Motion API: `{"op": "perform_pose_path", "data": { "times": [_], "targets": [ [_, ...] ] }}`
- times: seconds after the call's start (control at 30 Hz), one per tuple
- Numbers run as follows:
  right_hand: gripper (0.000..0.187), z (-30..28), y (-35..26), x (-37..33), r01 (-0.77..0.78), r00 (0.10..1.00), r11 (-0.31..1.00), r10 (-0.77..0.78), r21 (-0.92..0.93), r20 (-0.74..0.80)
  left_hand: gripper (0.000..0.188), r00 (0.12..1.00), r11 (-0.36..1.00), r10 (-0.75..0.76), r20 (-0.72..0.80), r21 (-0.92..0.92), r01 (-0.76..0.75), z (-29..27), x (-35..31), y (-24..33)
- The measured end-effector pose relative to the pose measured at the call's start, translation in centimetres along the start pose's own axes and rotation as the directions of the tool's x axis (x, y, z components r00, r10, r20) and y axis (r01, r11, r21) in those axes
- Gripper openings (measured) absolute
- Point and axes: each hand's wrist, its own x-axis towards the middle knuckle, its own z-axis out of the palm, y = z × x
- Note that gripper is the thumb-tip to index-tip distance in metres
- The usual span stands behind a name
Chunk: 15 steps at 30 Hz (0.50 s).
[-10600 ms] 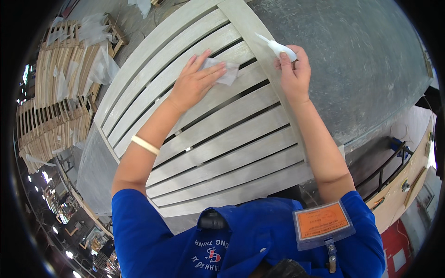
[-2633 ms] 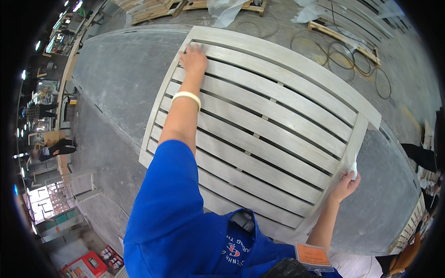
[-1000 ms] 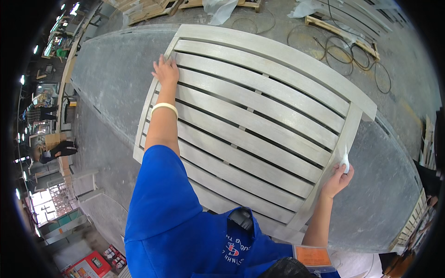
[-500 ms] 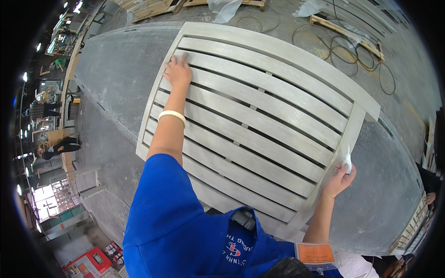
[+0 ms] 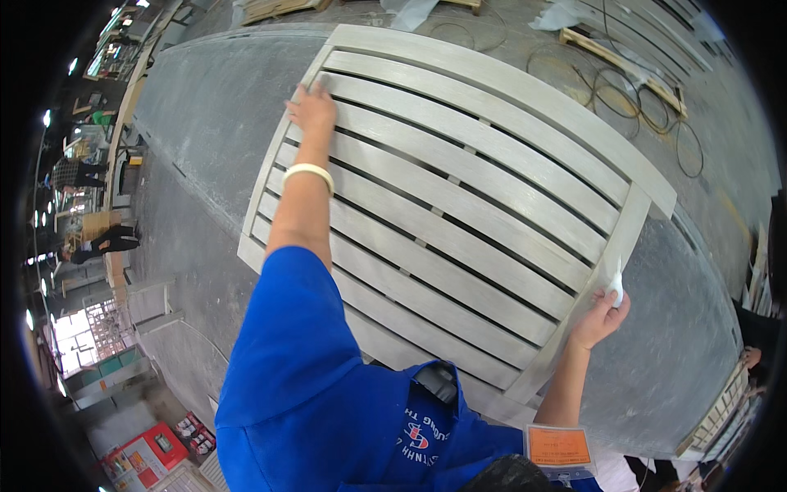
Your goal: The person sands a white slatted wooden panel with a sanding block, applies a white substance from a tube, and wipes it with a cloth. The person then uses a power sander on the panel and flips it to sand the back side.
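Note:
A pale whitewashed wooden slatted panel (image 5: 459, 201), with several long slats inside a frame, lies across a grey work surface. At its far left, my left hand (image 5: 313, 113) rests by the ends of the upper slats. The fingers are closed on what looks like a small grey pad, mostly hidden beneath them. My right hand (image 5: 601, 321) is at the right frame rail and grips a small white squeeze bottle (image 5: 617, 289). Its thin nozzle points up and away from me, close to the rail.
The grey work surface (image 5: 221, 98) extends left and right of the panel. Coiled hoses (image 5: 635, 102) and a wooden pallet piece (image 5: 623, 70) lie on the floor at the far right. People (image 5: 102, 243) stand at the far left. Another person's hand (image 5: 750, 357) shows at the right edge.
My left hand has slid slightly farther away along the panel's left side. The right hand still holds the bottle in nearly the same place. The view has shifted slightly.

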Motion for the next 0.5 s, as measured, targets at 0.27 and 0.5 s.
{"op": "perform_pose_path", "data": {
  "times": [0.27,0.5],
  "targets": [
    [0.023,0.2,0.0,0.4,0.016,1.0,1.0,-0.016,-0.005,0.005,0.04,1.0,0.998,0.011,0.026,0.062,-0.012,-0.4,1.6,-0.5],
    [0.022,-0.2,0.1,0.3,0.018,1.0,0.999,-0.017,-0.043,0.024,0.042,0.986,0.98,0.113,0.125,0.15,-0.131,1.3,2.0,-0.8]
  ]
}}
